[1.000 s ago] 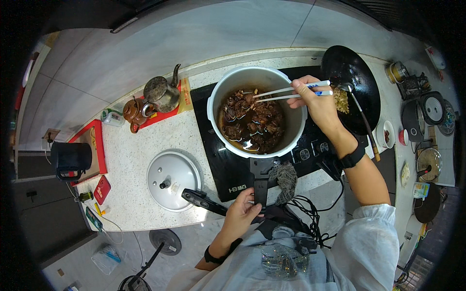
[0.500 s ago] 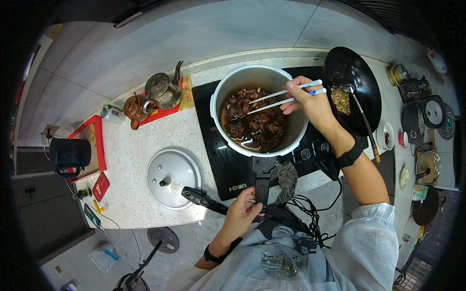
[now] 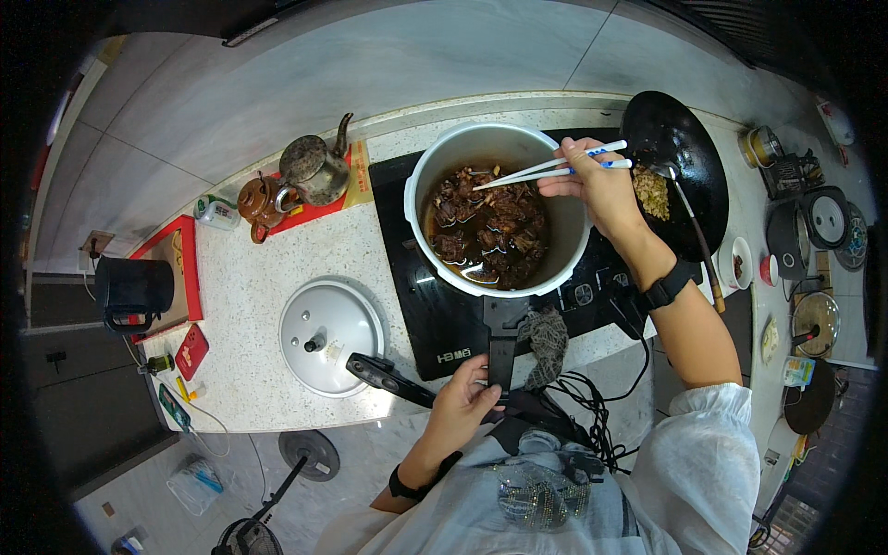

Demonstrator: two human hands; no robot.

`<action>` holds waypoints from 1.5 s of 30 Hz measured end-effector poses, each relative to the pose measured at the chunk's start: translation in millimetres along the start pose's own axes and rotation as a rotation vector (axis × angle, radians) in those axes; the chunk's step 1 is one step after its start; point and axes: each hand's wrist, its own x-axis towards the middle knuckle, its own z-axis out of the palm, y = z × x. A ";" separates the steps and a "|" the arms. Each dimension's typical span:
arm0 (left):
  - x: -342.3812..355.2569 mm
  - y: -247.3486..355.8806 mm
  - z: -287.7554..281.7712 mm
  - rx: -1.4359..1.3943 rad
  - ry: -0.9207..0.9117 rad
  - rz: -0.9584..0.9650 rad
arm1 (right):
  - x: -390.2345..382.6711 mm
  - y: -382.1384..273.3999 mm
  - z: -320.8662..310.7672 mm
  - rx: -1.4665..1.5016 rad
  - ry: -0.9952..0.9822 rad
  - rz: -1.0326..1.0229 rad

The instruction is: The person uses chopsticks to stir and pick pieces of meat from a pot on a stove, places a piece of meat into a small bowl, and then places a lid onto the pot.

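My right hand (image 3: 592,185) grips a pair of white chopsticks with blue marks (image 3: 546,170) over a silver pressure cooker pot (image 3: 413,199). Their tips come together at the chunks of dark braised meat (image 3: 499,217), which lie in brown liquid inside. Whether the tips pinch a piece is too small to tell. My left hand (image 3: 465,400) is closed round the pot's black handle (image 3: 500,356) at the counter's front edge. The pot stands on a black induction cooktop (image 3: 435,328). Left of it, the silver pressure cooker lid (image 3: 324,361) rests on the counter, its black handle pointing toward my left hand.
A black wok (image 3: 689,139) with chopped food and a spatula stands right of the pot. A grey cloth (image 3: 546,347) lies at the cooktop's front, above black cables (image 3: 597,412). A metal kettle (image 3: 314,171) and brown teapot (image 3: 261,201) stand at the back left.
The chopsticks' tips have closed together, and my right hand has shifted slightly right. My left hand keeps its hold on the pot handle.
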 end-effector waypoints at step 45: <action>-1.2 6.3 -0.7 0.010 -0.020 -0.005 | -10.6 -2.2 25.0 0.030 -0.216 -0.091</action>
